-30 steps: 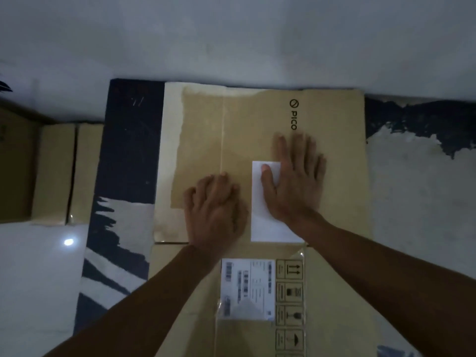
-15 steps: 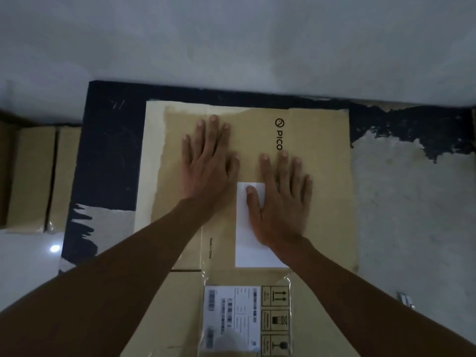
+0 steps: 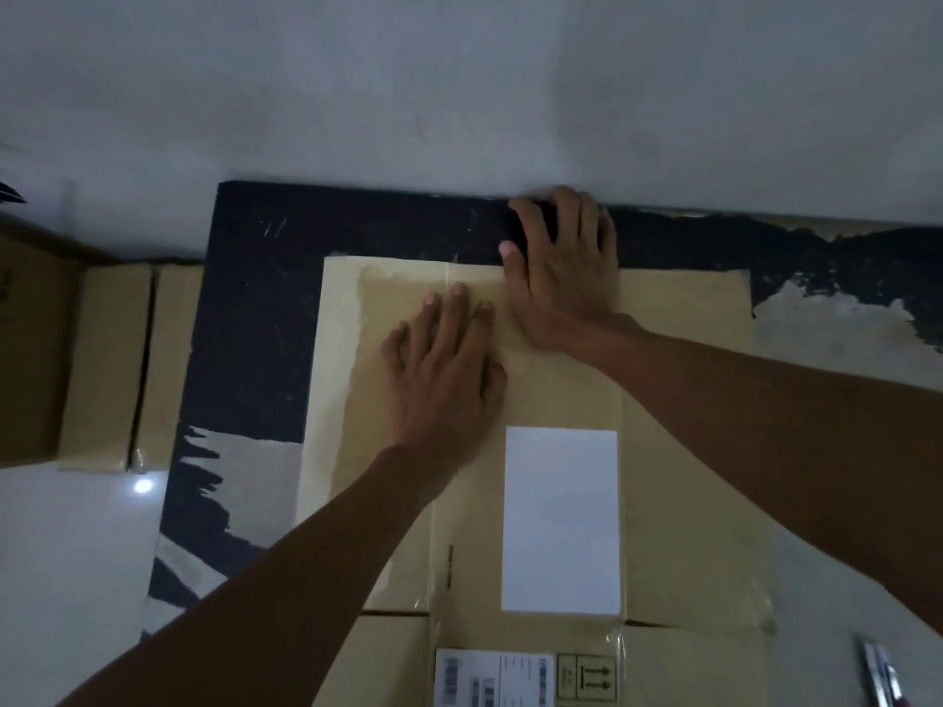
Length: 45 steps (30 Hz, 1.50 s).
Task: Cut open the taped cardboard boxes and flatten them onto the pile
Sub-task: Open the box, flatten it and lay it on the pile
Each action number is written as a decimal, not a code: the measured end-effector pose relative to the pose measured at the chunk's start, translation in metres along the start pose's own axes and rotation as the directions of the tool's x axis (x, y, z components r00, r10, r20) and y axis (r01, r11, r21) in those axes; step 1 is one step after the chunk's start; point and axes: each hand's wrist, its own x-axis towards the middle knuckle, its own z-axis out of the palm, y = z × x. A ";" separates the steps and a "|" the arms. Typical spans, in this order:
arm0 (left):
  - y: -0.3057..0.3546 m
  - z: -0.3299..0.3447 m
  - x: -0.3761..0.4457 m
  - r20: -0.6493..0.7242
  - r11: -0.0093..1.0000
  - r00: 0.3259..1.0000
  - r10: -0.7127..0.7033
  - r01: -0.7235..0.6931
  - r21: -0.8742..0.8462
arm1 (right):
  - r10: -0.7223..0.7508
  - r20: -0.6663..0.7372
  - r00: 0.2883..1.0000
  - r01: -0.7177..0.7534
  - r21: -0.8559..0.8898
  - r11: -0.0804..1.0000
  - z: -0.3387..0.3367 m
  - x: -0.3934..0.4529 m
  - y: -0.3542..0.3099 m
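A flattened brown cardboard box (image 3: 678, 410) lies on top of the pile, on a black torn sheet (image 3: 255, 308) against the white wall. It carries a blank white label (image 3: 560, 520) and, at the near edge, a shipping label (image 3: 492, 678). My left hand (image 3: 444, 369) presses flat on the box's far left part, fingers spread. My right hand (image 3: 559, 267) lies palm down over the box's far edge, fingers reaching onto the black sheet by the wall. Neither hand holds anything.
More brown cardboard boxes (image 3: 102, 364) stand at the left by the wall. A box cutter (image 3: 880, 673) lies on the floor at the lower right. The white wall (image 3: 459, 94) runs along the far side.
Both hands have slid away from me along the box: the right hand left the white label and reached the far edge, and the left hand moved up beside it. The view shifted forward.
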 end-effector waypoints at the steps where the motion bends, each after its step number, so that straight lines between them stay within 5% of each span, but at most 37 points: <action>1: -0.003 -0.003 0.007 -0.037 1.000 0.999 0.015 -0.015 0.009 | -0.002 0.004 1.000 0.002 0.003 1.000 0.000 0.001 -0.002; 4: -0.011 -0.010 0.034 -0.107 1.000 0.994 -0.009 0.007 -0.019 | -0.002 0.038 0.999 0.002 -0.019 1.000 -0.003 0.007 -0.003; 13: -0.020 -0.003 0.055 0.043 0.989 0.994 -0.104 0.098 0.108 | 0.024 0.173 0.985 -0.025 0.002 1.000 -0.008 -0.001 -0.001; 22: -0.010 0.000 0.059 0.033 0.989 0.991 -0.132 0.129 0.071 | 0.199 0.156 0.967 -0.195 -0.040 0.980 -0.011 -0.052 0.029; 26: 0.007 0.010 0.048 -0.010 0.996 0.997 0.081 -0.080 0.028 | 0.192 0.166 0.967 -0.186 -0.048 0.981 -0.008 -0.055 0.030; 31: 0.005 0.012 0.047 -0.050 0.995 0.994 0.096 -0.093 0.042 | 0.148 0.230 0.962 -0.154 0.007 0.988 -0.011 -0.052 0.035; 39: -0.005 0.008 0.039 0.061 0.994 0.992 0.113 -0.113 -0.004 | 0.239 0.122 0.963 -0.240 -0.007 0.971 -0.017 -0.119 0.047; 45: -0.035 0.000 -0.048 0.026 0.996 0.998 -0.050 0.048 0.079 | 0.217 0.102 0.971 -0.218 0.000 0.976 -0.013 -0.118 0.051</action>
